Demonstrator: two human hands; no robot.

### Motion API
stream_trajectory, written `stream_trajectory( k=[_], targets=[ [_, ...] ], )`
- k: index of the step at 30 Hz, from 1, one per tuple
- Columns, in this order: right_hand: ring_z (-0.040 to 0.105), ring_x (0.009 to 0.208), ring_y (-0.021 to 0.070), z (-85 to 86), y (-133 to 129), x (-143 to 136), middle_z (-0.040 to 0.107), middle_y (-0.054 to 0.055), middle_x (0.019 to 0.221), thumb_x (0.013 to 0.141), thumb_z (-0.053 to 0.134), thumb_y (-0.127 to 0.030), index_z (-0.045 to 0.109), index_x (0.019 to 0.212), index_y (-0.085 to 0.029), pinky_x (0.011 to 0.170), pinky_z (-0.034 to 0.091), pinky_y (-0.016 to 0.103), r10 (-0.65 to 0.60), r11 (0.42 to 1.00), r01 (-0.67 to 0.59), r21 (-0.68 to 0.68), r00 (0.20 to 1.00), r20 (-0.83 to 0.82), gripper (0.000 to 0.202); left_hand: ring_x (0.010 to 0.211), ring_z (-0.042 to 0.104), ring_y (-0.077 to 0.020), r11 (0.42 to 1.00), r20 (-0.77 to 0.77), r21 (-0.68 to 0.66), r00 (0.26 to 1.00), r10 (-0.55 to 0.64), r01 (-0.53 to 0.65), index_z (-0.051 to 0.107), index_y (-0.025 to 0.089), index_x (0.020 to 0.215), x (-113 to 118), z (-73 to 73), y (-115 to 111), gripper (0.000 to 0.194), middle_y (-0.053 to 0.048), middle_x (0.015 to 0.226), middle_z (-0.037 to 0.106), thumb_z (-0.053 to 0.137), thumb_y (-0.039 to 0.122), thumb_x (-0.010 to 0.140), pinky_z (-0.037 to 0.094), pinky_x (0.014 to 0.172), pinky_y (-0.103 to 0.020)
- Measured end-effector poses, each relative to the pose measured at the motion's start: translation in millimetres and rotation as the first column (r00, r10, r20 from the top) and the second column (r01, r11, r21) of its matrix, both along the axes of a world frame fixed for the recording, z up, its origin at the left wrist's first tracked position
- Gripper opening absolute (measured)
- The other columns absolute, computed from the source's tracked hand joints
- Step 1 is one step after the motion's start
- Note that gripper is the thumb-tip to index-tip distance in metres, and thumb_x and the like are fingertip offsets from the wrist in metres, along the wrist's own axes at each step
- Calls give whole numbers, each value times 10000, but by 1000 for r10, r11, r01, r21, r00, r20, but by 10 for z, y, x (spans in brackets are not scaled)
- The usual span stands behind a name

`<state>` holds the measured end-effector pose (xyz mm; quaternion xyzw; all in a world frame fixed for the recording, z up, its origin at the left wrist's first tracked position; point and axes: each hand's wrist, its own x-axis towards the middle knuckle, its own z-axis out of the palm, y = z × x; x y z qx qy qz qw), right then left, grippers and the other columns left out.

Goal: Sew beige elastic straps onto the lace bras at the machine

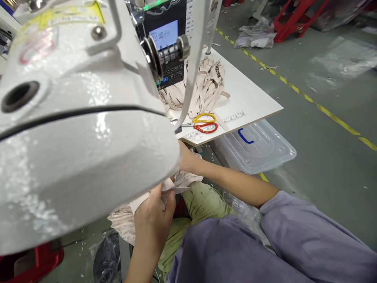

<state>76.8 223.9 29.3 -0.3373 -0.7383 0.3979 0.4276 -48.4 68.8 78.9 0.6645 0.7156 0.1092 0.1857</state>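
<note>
The white head of a sewing machine [88, 169] fills the left and hides part of the work. Below its edge, my left hand [153, 214] pinches pale pink fabric [184, 180] between thumb and fingers. My right hand [187, 157] reaches in from the right beside the same fabric. Its fingers are hidden behind the machine head, so their grip does not show. More of the pale material, a lacy bunch [123, 222], hangs at the left of my left wrist. Scissors [204, 123] with one yellow and one red handle lie on the white table [253, 94] beyond my right hand.
A heap of pale fabric strips [206, 86] lies on the table by the control panel [165, 35]. Under the table edge stands a clear lidded box [259, 147] with a blue handle. Red stools [294, 19] and plastic bags [256, 33] are on the floor.
</note>
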Motion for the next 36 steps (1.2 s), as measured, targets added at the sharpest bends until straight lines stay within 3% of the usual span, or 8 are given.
stream_trajectory(
  k=[7,13,22,27,29,32,34,36],
  targets=[
    [581,934,212,23,-48,28,603,59,1018,820,563,-156,603,1057,-193,806,492,330,-9,998,11,54,999,-38,243,399,534,-160,999,-11,41,999,30,-30,475,223,1437,-62,-45,-19,549,-11,673,712,523,435,933,358,467,-257],
    [468,614,102,-62,-145,108,603,43,1093,865,621,-273,554,1214,-220,644,474,273,-112,988,87,-130,974,-198,360,352,480,-146,998,13,57,1000,-15,14,495,237,1421,-53,-77,-20,534,27,555,641,498,469,941,341,458,-252],
    [512,689,99,-77,-310,235,590,38,1092,908,607,-310,547,1242,-235,678,464,271,-80,961,4,-275,960,-267,347,509,635,-193,985,-4,145,995,97,-96,462,224,1413,-94,-102,-114,602,-77,927,753,553,535,905,412,483,-271],
    [578,854,153,-124,-518,374,593,46,1054,918,597,-424,540,1165,-220,786,490,309,-58,909,-58,-413,963,-263,325,766,730,-303,952,-7,282,992,129,-122,217,111,1540,-84,-276,-167,894,-280,1335,580,566,598,876,547,582,-368],
    [591,899,171,-102,-676,448,604,52,1043,895,623,-462,538,1105,-206,813,491,320,-29,886,-84,-456,971,-236,342,1042,692,-382,942,3,327,997,77,-74,118,103,1567,33,-358,-259,943,-303,1426,492,590,550,883,588,741,-439],
    [591,909,186,-29,-952,564,634,54,1003,881,643,-470,585,1025,-187,810,478,320,67,875,-118,-470,990,-124,323,1356,467,-423,922,14,375,994,-109,96,70,115,1579,259,-426,-490,1003,-288,1501,419,666,479,858,515,995,-527],
    [580,865,181,24,-1100,638,643,47,934,902,609,-475,620,952,-171,773,466,307,59,861,-99,-499,994,-95,309,1357,480,-387,933,121,307,965,-232,186,78,144,1583,338,-398,-644,985,-255,1494,450,679,429,857,519,1016,-496],
    [552,771,157,69,-1182,704,622,28,845,915,572,-507,623,902,-156,695,446,280,-38,825,-43,-563,991,-131,355,1177,650,-309,962,313,194,917,-248,194,119,175,1575,315,-307,-735,877,-185,1321,636,640,355,893,589,904,-413]
  ],
)
